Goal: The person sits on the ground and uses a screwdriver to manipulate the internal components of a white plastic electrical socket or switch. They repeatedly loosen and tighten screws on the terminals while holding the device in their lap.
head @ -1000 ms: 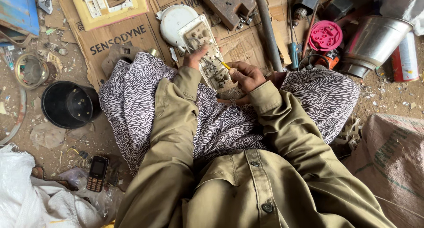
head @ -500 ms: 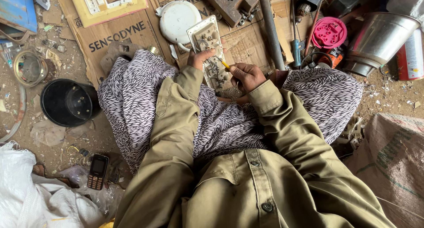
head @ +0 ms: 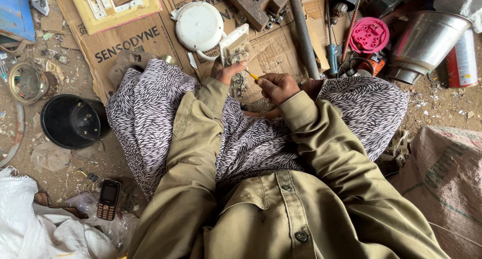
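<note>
My left hand (head: 227,70) grips a cream switch plate (head: 234,52) with wiring and metal parts on its back, held upright over my lap. My right hand (head: 277,86) is closed around a small yellow-handled screwdriver (head: 253,76), its tip against the plate's back. Both arms wear olive sleeves and rest on black-and-white patterned cloth over my knees (head: 150,108). The screwdriver's handle is mostly hidden in my fist.
A white round fitting (head: 199,25) and flattened cardboard (head: 125,35) lie ahead. A metal pipe (head: 303,33), pink disc (head: 370,35), steel bucket (head: 424,43) and red can (head: 461,60) are at right. A black bowl (head: 70,121) and phone (head: 109,199) lie at left.
The switch plate has been raised and tilted more upright in my left hand. My right hand has shifted slightly with the screwdriver against it.
</note>
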